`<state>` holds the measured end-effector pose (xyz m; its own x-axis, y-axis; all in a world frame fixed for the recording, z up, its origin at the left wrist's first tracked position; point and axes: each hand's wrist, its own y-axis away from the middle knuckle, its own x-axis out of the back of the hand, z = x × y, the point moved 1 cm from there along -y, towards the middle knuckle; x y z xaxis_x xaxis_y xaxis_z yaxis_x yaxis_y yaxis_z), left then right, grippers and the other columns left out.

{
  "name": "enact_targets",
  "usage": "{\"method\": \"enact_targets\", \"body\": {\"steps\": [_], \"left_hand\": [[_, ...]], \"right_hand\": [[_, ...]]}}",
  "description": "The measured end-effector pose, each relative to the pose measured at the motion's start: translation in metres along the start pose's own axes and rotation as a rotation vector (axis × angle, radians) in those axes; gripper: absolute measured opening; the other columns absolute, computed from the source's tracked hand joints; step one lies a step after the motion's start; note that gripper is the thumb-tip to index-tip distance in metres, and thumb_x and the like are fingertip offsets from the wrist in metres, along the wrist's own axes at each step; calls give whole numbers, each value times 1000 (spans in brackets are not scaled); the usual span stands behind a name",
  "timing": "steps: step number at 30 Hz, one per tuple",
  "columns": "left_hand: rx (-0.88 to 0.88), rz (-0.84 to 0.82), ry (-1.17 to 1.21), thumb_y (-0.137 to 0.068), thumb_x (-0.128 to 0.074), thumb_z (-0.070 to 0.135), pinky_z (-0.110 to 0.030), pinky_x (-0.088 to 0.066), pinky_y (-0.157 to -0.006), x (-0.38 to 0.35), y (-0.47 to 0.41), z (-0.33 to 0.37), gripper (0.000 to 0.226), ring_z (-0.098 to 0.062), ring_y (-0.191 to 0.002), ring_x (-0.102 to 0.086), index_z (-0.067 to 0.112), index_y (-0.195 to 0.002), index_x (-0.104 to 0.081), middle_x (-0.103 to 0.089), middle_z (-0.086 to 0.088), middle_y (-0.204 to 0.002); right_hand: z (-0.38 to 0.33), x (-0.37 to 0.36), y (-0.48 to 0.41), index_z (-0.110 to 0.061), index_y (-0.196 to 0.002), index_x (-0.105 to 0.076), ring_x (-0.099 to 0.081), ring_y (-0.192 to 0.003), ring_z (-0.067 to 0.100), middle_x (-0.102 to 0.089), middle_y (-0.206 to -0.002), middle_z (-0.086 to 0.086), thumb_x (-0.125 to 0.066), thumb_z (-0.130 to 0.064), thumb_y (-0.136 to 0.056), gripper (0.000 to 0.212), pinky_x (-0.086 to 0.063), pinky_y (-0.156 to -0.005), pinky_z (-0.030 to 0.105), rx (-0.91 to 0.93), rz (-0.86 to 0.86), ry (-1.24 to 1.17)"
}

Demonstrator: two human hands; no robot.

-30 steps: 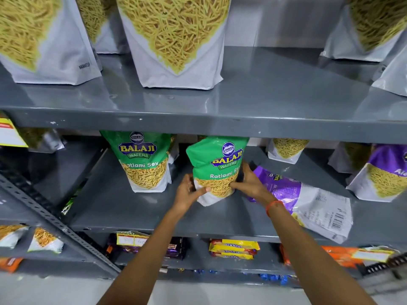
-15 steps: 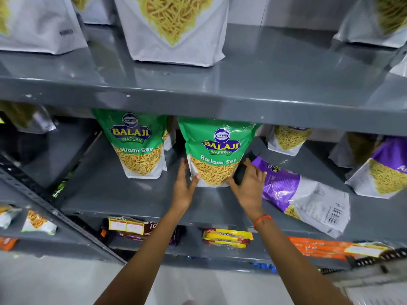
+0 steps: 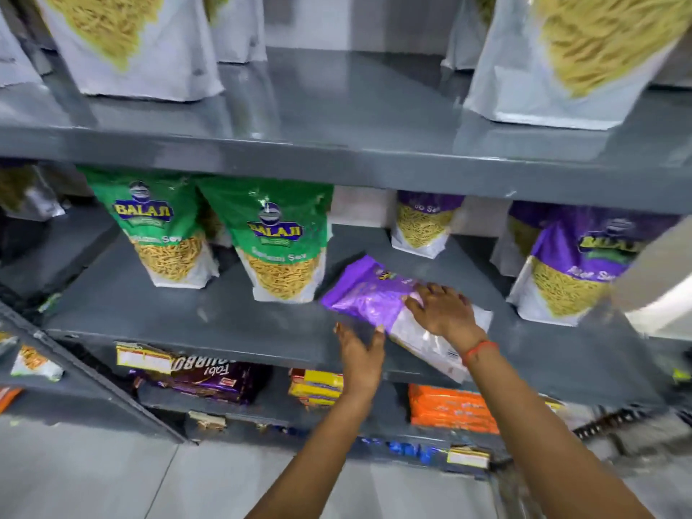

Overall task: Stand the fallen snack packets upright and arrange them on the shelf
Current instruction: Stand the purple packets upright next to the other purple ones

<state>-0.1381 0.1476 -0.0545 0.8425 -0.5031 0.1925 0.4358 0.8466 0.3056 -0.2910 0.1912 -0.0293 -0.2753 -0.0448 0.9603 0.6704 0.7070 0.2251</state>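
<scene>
On the middle shelf (image 3: pixel 224 324), two green packets (image 3: pixel 164 234) and (image 3: pixel 281 249) stand upright side by side, so that part of the row looks done. Just to their right, the purple packet (image 3: pixel 374 294) lies flat and slanted, its top toward the green ones and its clear bottom end reaching the shelf's front edge. Your right hand (image 3: pixel 442 312) rests spread on top of it, palm down, fingers splayed rather than closed around anything. Your left hand (image 3: pixel 359 354) comes up at the front edge with its fingertips touching the packet's near edge; its grip is wide and not yet closed on the bag. Further right, another purple packet (image 3: pixel 576 267) stands upright, and a smaller one (image 3: pixel 423 226) stands at the back.

As far as you can see, this fallen purple packet is the one thing left lying down on this level. What remains, by my reckoning, is to lift it onto its base and set it in the gap between the green pair and the standing purple one.
</scene>
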Motion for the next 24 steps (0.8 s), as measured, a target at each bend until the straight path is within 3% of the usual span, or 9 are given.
{"method": "enact_targets", "body": {"steps": [2,3,5,8,12,16,18,21,24], "left_hand": [[124,4,96,-88,-59,15,-40,-48,-75,-15,5,6,23,-35,-89,-64,-6,-96,-60,-68,-29,-92],[176,-10,202,-87,-60,14,-33,-45,-55,-20,8,9,18,-25,-59,-62,4,-72,-58,-66,-17,-58],[286,-40,394,-87,-60,9,-21,-41,-37,-28,6,8,32,-8,-31,-52,12,-58,-45,-54,4,-30],[382,-43,497,-88,-55,3,-18,-45,-32,-31,3,10,25,-11,-31,-58,8,-65,-46,-60,0,-34],[389,-41,487,-87,-56,-2,-24,-53,-38,-28,2,17,23,-15,-35,-60,5,-66,-48,-64,-9,-47],[374,-54,491,-86,-53,-6,-43,-56,-74,-25,-3,18,18,-33,-71,-64,0,-70,-49,-60,-21,-79],[321,-69,482,-86,-54,-5,-35,-60,-60,-22,-7,18,17,-28,-65,-67,1,-71,-50,-60,-20,-79],[152,-78,434,-87,-56,0,-20,-57,-48,-21,-17,27,16,-8,-45,-66,6,-72,-56,-65,-9,-73],[-33,-72,366,-89,-55,3,-25,-57,-56,-28,-31,49,18,-10,-51,-65,8,-72,-60,-67,-4,-64]], "right_hand": [[22,8,-7,-22,-138,-37,-32,-137,36,-34,-151,11,-25,-46,-96,49,-25,-115,49,-40,-79,-110],[31,13,-10,-19,-137,-39,-35,-136,36,-37,-150,14,-23,-43,-97,49,-26,-115,47,-52,-116,-171],[45,23,-17,-8,-133,-44,-41,-132,34,-42,-146,19,-23,-37,-99,50,-30,-113,39,-64,-179,-261],[54,35,-25,5,-118,-54,-55,-112,34,-55,-130,25,-34,-21,-98,39,-39,-85,27,-66,-255,-315],[73,30,-37,7,-105,-64,-60,-103,29,-63,-120,25,-46,-9,-91,28,-40,-82,28,-58,-272,-396],[88,19,-35,8,-103,-66,-54,-89,20,-65,-116,25,-52,-3,-89,23,-41,-82,28,-49,-199,-604],[90,14,-33,10,-103,-65,-54,-93,20,-66,-113,23,-47,2,-90,23,-44,-87,29,-33,-99,-723],[91,12,-30,12,-96,-62,-54,-89,23,-66,-103,24,-41,7,-91,23,-46,-76,20,-20,145,-887],[94,15,-32,9,-97,-61,-60,-89,33,-67,-102,27,-43,3,-92,20,-47,-85,39,-7,379,-936]]}}
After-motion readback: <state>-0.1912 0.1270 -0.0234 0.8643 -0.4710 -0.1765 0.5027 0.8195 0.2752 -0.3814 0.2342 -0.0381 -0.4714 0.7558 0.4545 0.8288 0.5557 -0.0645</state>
